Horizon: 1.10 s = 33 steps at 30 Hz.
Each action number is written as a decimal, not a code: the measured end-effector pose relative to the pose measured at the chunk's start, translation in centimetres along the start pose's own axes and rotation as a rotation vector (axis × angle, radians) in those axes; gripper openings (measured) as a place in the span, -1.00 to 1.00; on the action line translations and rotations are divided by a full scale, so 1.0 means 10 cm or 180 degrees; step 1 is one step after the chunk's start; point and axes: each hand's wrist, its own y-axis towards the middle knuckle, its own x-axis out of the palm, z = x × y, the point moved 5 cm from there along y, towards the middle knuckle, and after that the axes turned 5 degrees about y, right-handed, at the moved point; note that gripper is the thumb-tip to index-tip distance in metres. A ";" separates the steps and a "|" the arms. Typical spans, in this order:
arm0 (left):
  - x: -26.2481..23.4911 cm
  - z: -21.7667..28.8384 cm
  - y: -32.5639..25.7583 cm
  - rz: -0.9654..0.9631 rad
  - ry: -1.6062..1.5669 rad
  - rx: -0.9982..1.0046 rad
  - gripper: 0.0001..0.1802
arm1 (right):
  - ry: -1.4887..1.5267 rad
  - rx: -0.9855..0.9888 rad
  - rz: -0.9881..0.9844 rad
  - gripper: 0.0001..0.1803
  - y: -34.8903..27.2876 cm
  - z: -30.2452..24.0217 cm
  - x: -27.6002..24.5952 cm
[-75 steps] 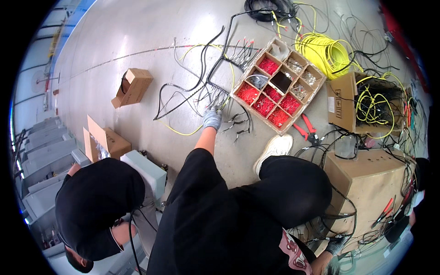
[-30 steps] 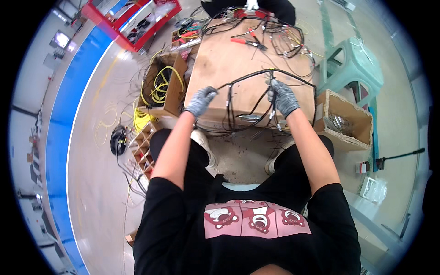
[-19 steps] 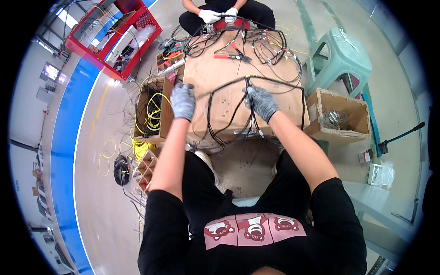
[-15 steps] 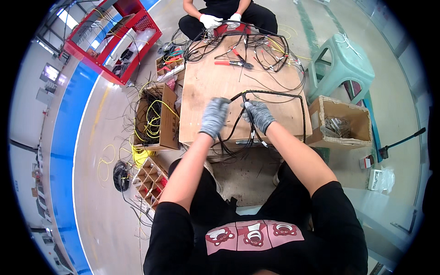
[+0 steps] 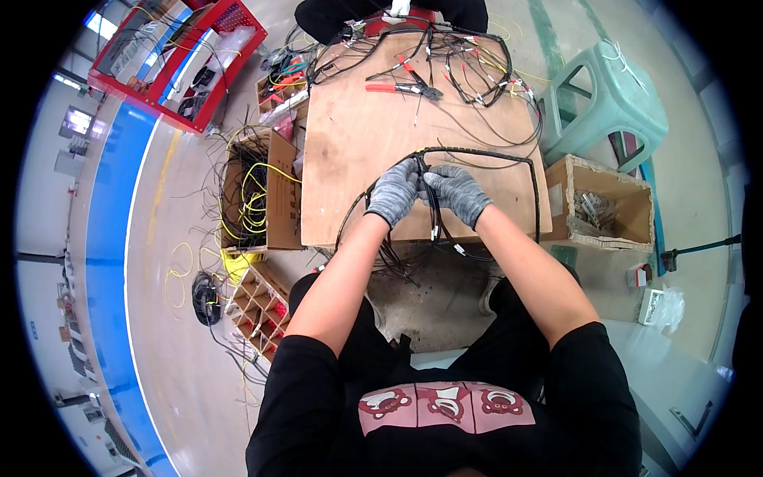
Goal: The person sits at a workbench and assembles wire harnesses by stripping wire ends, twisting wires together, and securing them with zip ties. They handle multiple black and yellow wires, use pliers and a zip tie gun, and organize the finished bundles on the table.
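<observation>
Both my hands wear grey knit gloves and meet at the near part of a wooden table (image 5: 350, 119). A black wire harness (image 5: 485, 153) runs between them, loops to the right over the table and drops past its front edge. My left hand (image 5: 395, 192) is closed round the harness at a branching point. Close beside it, my right hand (image 5: 456, 193) pinches the same bundle, its fingertips nearly touching the left ones. Several loose black wires with white tags (image 5: 459, 250) hang below the hands. The exact spot between the fingertips is partly hidden.
Red-handled pliers (image 5: 413, 89) lie mid-table, with more harness (image 5: 477, 87) beyond. Across sits a person with a white glove (image 5: 400, 8). Cartons (image 5: 284, 191) (image 5: 612, 232) flank the table. A green stool (image 5: 612, 103), a divided box (image 5: 258, 306) and a red rack (image 5: 183, 111) stand around.
My left hand has moved right along the harness and now meets my right hand at the branch. The view has shifted slightly, and less of the person opposite shows.
</observation>
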 end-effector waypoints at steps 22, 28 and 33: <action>-0.24 0.41 -0.44 0.0245 -0.0166 0.0516 -0.71 | -0.2948 -0.2233 0.0107 -0.82 -0.25 -0.63 0.23; -0.17 0.47 -0.50 -0.0013 -0.1335 0.0404 -0.74 | -0.3859 -0.3090 0.0452 -0.82 -0.36 -0.68 0.32; -0.21 0.46 -0.53 -0.0192 -0.0984 -0.0116 -0.78 | -0.4293 -0.3037 0.0771 -0.82 -0.39 -0.64 0.37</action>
